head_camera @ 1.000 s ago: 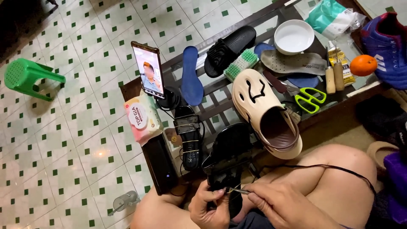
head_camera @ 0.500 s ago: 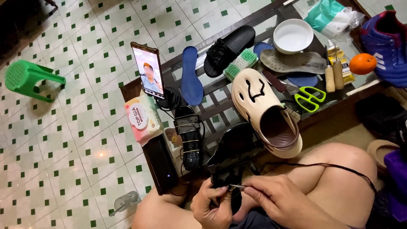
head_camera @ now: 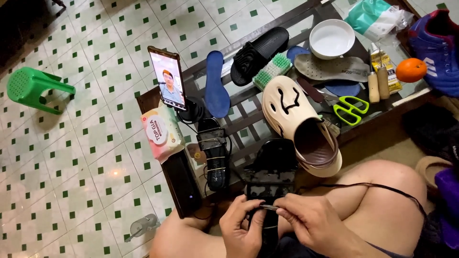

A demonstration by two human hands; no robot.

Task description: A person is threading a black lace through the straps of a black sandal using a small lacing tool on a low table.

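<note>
Near edge, over lap: left hand (head_camera: 241, 229) gripped black sandal (head_camera: 270, 188), long axis near-far; right hand (head_camera: 311, 222) pinched needle (head_camera: 269, 207) at strap, thread (head_camera: 382, 188) trailing right.

We see our two hands low in the picture, at about six o'clock: the left hand (head_camera: 241, 229) and the right hand (head_camera: 313, 224), both bare, with no gloves, rings or watch showing. Our wrists and forearms are bare too, no sleeves reaching them. Our legs are bare: one knee (head_camera: 382, 191) rises toward four o'clock, round and uncovered, the other thigh (head_camera: 184, 239) lies toward seven o'clock. Along the bottom edge near five o'clock a strip of dark cloth (head_camera: 296, 246) shows, likely shorts; we cannot tell its exact colour or cut.
</note>
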